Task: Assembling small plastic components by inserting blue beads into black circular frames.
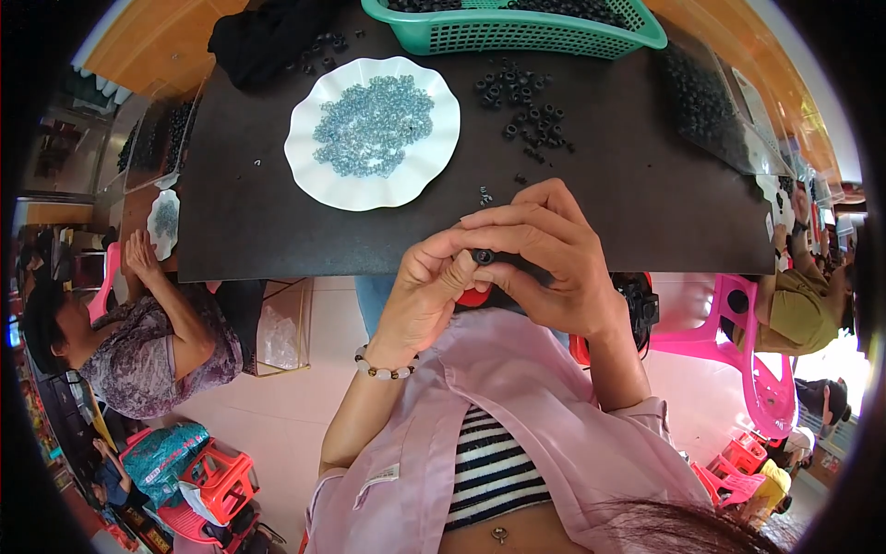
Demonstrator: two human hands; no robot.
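Both of my hands meet just over the table's near edge around a small black hollow cylindrical part [482, 257]. My left hand [426, 286], below a beaded bracelet [386, 373], pinches it between thumb and fingers. The thumb and fingers of my right hand [558, 254] close on the same part from the other side. Beyond my fingertips lie a few tiny clear pieces [485, 196]. A white scalloped plate [305, 171] holds many small translucent bluish pieces [374, 125]. Loose black parts [535, 120] are scattered right of the plate.
A green basket [517, 37] of black parts stands at the far edge of the dark table [664, 222]. Black cloth [263, 42] lies at the far left, and a clear bin [706, 102] of black parts at right. People sit on both sides; a pink chair [729, 342] stands at right.
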